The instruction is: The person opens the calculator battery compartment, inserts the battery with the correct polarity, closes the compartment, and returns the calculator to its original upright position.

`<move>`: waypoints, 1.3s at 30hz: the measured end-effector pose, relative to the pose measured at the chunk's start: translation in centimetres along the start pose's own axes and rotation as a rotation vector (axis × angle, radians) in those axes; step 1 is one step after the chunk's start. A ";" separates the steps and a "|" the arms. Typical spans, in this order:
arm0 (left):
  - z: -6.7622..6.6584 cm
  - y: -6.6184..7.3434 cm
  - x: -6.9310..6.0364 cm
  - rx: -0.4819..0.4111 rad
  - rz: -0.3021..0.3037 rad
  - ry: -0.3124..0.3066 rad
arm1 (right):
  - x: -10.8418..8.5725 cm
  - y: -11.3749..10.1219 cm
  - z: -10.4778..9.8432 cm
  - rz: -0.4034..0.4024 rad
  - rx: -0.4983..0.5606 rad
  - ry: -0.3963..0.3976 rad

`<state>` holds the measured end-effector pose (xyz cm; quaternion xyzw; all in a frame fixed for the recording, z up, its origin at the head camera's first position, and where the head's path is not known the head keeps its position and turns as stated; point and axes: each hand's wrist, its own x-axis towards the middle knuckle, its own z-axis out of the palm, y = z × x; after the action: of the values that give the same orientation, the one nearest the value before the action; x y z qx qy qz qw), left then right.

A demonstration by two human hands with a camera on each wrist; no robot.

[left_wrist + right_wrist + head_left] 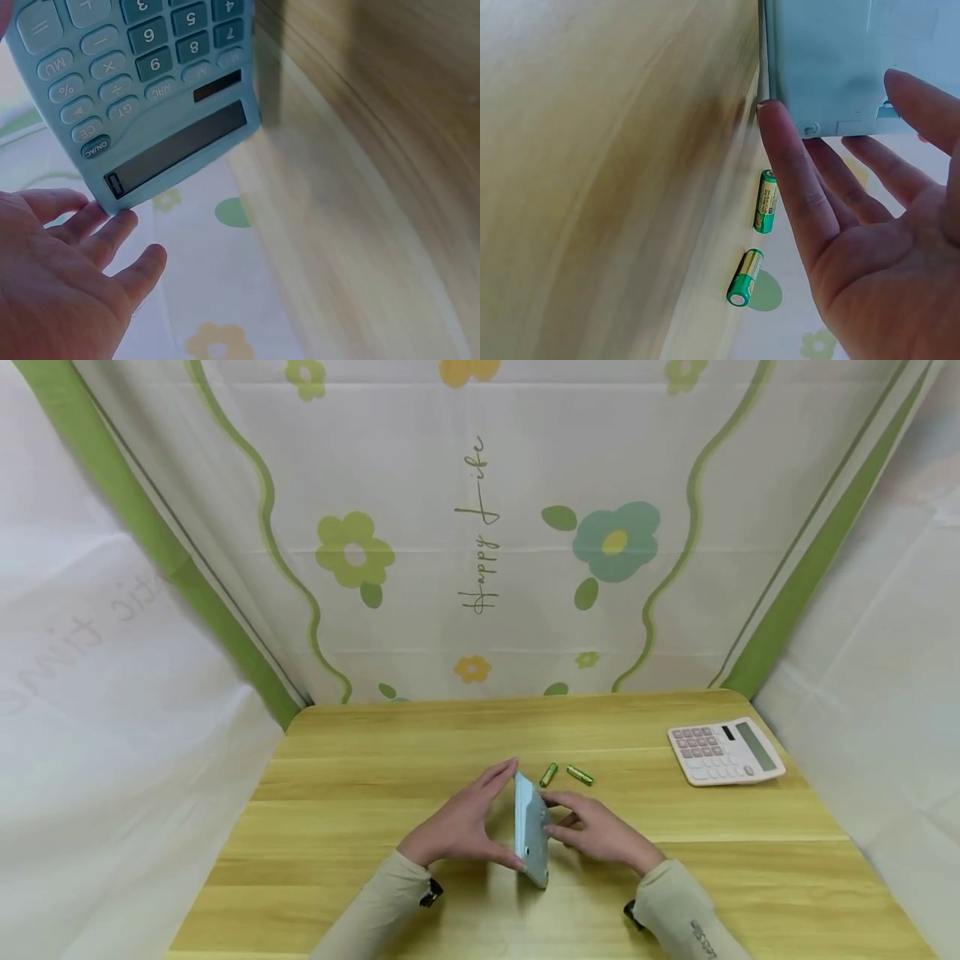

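Note:
A light blue calculator (531, 835) stands on edge above the table between both hands. My left hand (468, 822) grips it, thumb at the near end and fingertips at the far top corner. In the left wrist view, the calculator's keys and screen (180, 150) show, with a 0 on the display. My right hand (596, 831) holds the calculator from its back side. In the right wrist view, the thumb (922, 105) lies by a small slot on the back while the other fingers reach the edge. Just beyond lie two green batteries (549, 774).
A white and pink calculator (726, 752) lies at the table's right rear. The wooden table (375, 735) meets a white flowered cloth (420, 635) at its back, and more cloth hangs on both sides.

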<state>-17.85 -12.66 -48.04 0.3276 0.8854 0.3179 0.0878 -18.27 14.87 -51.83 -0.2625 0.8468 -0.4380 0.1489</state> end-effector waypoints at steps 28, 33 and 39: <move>2.5 -3.3 -0.7 0.120 -0.125 -0.132 | -1.1 0.3 -1.2 0.046 -0.052 0.046; 3.1 -3.8 -0.5 0.108 -0.157 -0.163 | -1.1 0.4 -1.1 0.025 -0.076 0.040; 3.5 -4.2 -0.3 0.105 -0.166 -0.180 | -1.1 0.4 -1.2 0.020 -0.088 0.037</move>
<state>-18.52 -13.55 -53.42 0.2846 0.9134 0.2320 0.1757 -18.06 16.52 -51.46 -0.2520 0.8704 -0.4037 0.1261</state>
